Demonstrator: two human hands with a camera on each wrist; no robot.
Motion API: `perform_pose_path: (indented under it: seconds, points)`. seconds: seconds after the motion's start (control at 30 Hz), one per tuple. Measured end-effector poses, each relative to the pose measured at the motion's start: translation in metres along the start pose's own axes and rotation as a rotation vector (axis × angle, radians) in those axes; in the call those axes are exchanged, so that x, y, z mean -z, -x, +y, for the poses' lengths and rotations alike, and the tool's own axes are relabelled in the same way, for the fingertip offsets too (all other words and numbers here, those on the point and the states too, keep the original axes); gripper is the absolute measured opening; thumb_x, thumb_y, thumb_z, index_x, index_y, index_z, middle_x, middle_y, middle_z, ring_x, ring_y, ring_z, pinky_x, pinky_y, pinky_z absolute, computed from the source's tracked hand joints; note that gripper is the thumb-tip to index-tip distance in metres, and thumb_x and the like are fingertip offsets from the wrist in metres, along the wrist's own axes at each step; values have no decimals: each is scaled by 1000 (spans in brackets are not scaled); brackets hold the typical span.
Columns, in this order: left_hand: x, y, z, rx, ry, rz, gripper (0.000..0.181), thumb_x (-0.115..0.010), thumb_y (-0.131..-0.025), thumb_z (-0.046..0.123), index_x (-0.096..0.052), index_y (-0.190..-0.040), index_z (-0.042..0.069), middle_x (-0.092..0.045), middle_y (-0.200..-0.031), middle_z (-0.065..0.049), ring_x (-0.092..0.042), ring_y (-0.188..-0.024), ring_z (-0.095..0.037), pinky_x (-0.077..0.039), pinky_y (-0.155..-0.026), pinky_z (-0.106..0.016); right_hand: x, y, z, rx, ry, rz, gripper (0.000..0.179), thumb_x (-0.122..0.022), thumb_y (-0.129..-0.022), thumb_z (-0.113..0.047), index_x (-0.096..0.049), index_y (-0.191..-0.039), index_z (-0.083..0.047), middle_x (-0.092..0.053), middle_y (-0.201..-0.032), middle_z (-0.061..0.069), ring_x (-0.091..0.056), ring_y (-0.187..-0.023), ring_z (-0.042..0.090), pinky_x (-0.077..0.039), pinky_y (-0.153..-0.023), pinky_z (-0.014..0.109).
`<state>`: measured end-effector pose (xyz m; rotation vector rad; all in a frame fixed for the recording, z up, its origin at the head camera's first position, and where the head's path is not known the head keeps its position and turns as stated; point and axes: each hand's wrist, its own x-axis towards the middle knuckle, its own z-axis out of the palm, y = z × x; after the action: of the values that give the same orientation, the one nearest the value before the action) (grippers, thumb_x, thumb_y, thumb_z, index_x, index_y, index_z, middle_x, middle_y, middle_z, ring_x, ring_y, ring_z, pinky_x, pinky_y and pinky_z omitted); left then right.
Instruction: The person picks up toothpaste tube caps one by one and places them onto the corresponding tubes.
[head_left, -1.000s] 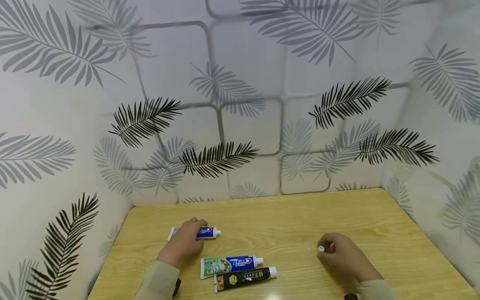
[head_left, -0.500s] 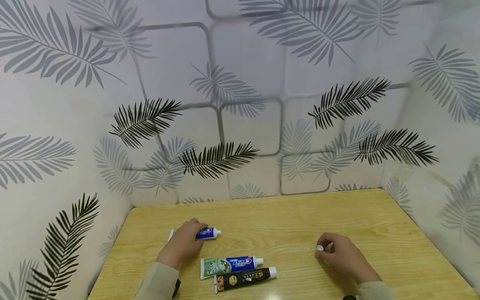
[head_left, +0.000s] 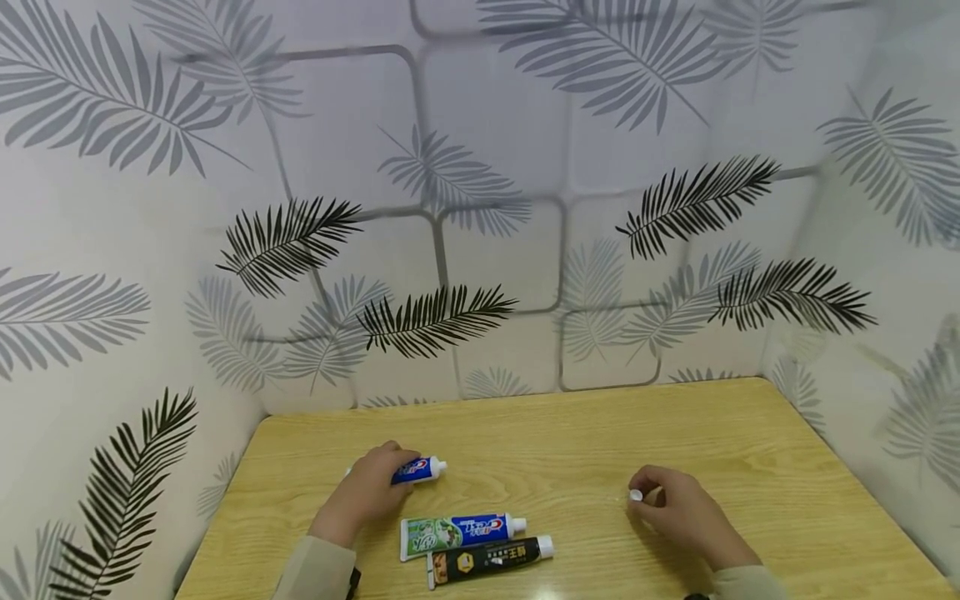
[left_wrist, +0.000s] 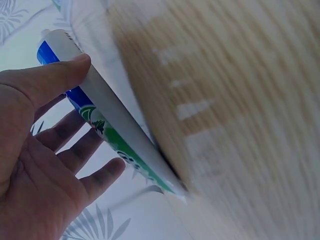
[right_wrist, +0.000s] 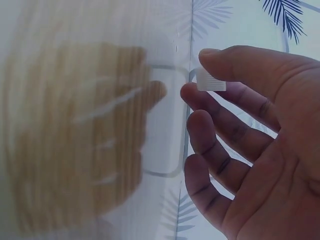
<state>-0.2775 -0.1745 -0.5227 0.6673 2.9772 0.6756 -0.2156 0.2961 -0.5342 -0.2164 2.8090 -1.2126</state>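
My left hand (head_left: 367,493) holds a blue, green and white toothpaste tube (head_left: 417,471) at the left of the table. In the left wrist view, the thumb lies on the white back of the toothpaste tube (left_wrist: 107,102), with fingers on the printed side. Its crimped end is down by the tabletop, and the nozzle end is raised. Over at the right, my right hand (head_left: 681,510) pinches a small white cap (head_left: 636,496) between thumb and index finger. The right wrist view shows the ribbed side of this cap (right_wrist: 211,81); the other fingers are loosely bent.
A second blue and green toothpaste tube (head_left: 463,535) lies between the hands, near the front. Against its near side is a black toothpaste tube (head_left: 491,561), white-capped end pointing right. Leaf-patterned walls (head_left: 495,250) surround the back and sides of the wooden table (head_left: 547,442).
The left hand and its toothpaste tube have shifted slightly right, and the tube's crimped end is now mostly hidden. My right hand has drifted slightly left with the cap. The other tubes stay put.
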Motion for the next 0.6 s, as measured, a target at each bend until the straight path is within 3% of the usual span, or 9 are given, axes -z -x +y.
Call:
perform_pose_path:
  seconds: [0.33, 0.6]
  points:
    - [6, 5, 16, -46, 69, 19, 44, -78, -98, 15, -68, -139, 4, -68, -113, -4, -64, -102, -18, -59, -92, -47, -8, -7, -15, 52, 90, 95, 13, -77, -99, -24, -74, -108, -14, -68, -92, -6, -55, -70, 7, -47, -63, 24]
    - [4, 9, 26, -63, 116, 8, 46, -78, -98, 13, -67, -141, 4, -66, -113, -4, -61, -104, -18, -59, -93, -47, -16, -13, -26, 31, 29, 113, 33, -78, -99, -23, -63, -125, -9, -67, -93, -2, -58, -71, 11, -48, -60, 25]
